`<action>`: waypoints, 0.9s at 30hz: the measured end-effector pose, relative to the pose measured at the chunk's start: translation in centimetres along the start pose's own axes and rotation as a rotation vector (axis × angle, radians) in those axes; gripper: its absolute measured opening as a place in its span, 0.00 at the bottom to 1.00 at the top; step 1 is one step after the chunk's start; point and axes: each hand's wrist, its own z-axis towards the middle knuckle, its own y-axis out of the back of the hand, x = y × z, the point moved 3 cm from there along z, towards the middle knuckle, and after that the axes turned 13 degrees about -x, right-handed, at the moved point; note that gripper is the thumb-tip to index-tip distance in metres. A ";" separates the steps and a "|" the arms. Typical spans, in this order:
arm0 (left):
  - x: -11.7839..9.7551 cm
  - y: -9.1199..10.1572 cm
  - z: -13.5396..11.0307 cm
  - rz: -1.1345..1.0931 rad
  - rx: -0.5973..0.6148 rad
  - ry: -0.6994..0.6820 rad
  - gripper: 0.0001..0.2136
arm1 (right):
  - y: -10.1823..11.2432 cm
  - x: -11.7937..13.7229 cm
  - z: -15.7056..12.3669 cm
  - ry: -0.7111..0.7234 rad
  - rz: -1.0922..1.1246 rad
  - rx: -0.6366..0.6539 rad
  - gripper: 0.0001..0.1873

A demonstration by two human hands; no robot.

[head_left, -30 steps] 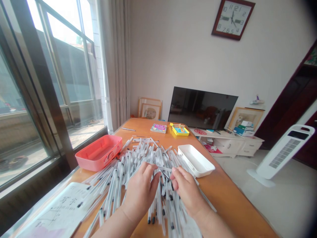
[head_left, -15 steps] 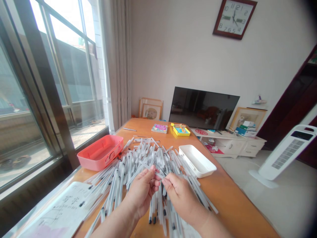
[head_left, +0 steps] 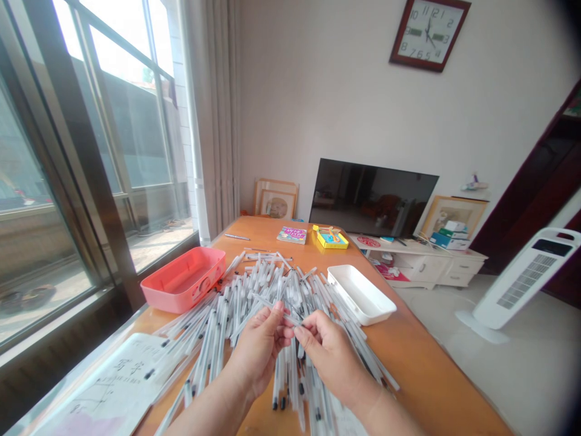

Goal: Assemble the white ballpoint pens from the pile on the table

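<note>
A big heap of white pens [head_left: 254, 303] with black tips covers the middle of the wooden table [head_left: 422, 375]. Just above the heap, my left hand [head_left: 258, 348] and my right hand [head_left: 329, 351] meet, both pinched on one white pen [head_left: 272, 304] that slants up to the left between their fingertips. My forearms reach in from the bottom edge. A pink tray [head_left: 184, 280] sits left of the heap and a white tray [head_left: 361, 293] sits right of it, each with nothing visible inside.
A sheet of paper with writing [head_left: 109, 390] lies at the near left. Two small colourful boxes [head_left: 313, 236] and a lone pen [head_left: 236, 237] rest at the table's far end. Beyond stand a TV [head_left: 372, 197], a white tower fan [head_left: 521, 278] and large windows.
Both hands lifted from the heap and came together, picking up one pen between their fingertips. Over the last half second they have hardly moved.
</note>
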 end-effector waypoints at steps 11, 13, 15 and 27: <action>-0.2 0.0 0.0 0.043 -0.004 -0.039 0.16 | 0.0 0.0 0.1 -0.052 0.046 0.014 0.20; -0.2 0.1 0.1 0.045 0.000 -0.042 0.17 | -0.1 -0.2 0.0 -0.091 0.045 0.057 0.22; -0.2 0.1 0.1 0.051 -0.011 -0.043 0.17 | -0.1 -0.3 0.1 -0.058 0.027 0.036 0.19; -0.1 0.2 0.2 0.081 -0.040 -0.055 0.18 | -0.1 -0.6 0.2 -0.039 0.056 -0.001 0.11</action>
